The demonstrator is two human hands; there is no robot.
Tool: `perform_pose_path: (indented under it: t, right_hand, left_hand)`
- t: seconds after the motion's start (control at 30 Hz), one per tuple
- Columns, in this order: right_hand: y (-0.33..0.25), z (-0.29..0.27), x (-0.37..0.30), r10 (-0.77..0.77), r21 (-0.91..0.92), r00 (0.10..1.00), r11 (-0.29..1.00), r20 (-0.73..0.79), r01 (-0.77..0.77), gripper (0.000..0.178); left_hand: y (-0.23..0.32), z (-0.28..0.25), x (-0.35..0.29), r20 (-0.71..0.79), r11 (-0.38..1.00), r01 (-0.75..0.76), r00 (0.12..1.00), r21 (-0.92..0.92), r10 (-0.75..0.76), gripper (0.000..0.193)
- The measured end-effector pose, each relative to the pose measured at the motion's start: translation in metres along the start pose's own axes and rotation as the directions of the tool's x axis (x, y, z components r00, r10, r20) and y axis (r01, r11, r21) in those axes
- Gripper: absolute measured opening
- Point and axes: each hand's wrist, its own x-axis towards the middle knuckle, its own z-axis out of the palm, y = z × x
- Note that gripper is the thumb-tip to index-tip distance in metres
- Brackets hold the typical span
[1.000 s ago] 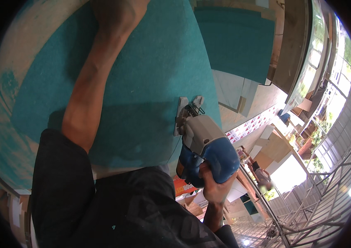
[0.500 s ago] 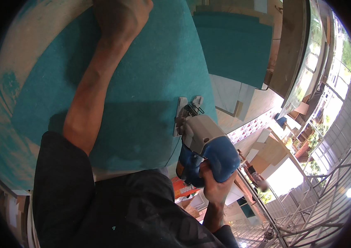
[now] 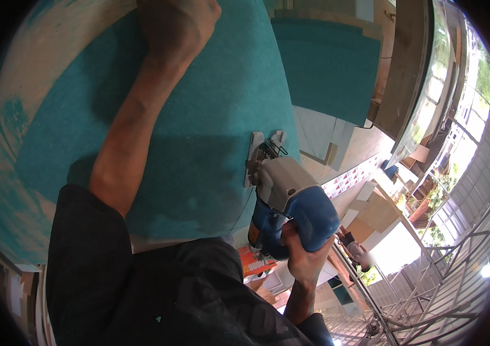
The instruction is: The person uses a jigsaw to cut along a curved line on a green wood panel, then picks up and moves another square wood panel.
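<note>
My right hand (image 3: pixel 305 256) is wrapped around the handle of a blue and grey jigsaw (image 3: pixel 297 196). The jigsaw's metal base plate (image 3: pixel 254 158) rests on a large teal board (image 3: pixel 198 115) near its right edge. Behind the base plate a thin dark cut line runs through the board toward my body. At the top of the view my left hand (image 3: pixel 178 26) is over the board, well ahead of the jigsaw. Its fingers are cut off by the picture's edge or turned away. The saw blade itself is hidden.
Another teal panel (image 3: pixel 328 69) lies beyond the board's right side, with a pale sheet (image 3: pixel 323 135) near it. An orange-red package (image 3: pixel 256 263) shows beneath the jigsaw. Farther right, another person (image 3: pixel 354 252) is in the background under a metal roof frame.
The jigsaw and my right hand have shifted slightly forward along the board's right edge. My left hand has moved a little to the right.
</note>
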Motion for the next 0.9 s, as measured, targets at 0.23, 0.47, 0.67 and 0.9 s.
perform_pose_path:
  t: [0.23,0.47,0.67,0.9]
  right_hand:
    - [0.003,-0.004,0.004,-0.033,0.020,0.998,0.999,0.060,0.032,0.019]
    - [0.000,-0.005,0.009,-0.045,0.008,0.997,0.999,0.064,0.044,0.020]
    - [-0.002,-0.003,0.011,-0.033,0.013,0.998,0.999,0.056,0.032,0.020]
    - [-0.011,0.000,0.014,-0.033,0.011,0.998,0.999,0.046,0.033,0.014]
  left_hand:
    - [0.002,0.000,0.001,-0.002,0.999,-0.008,1.000,-0.035,0.008,0.016]
    - [0.004,0.005,-0.002,-0.001,0.999,-0.021,1.000,-0.038,0.021,0.016]
    - [0.003,0.007,-0.004,-0.010,0.998,-0.035,0.999,-0.043,0.035,0.015]
    - [0.005,0.005,-0.005,0.005,0.996,-0.026,1.000,-0.087,0.026,0.013]
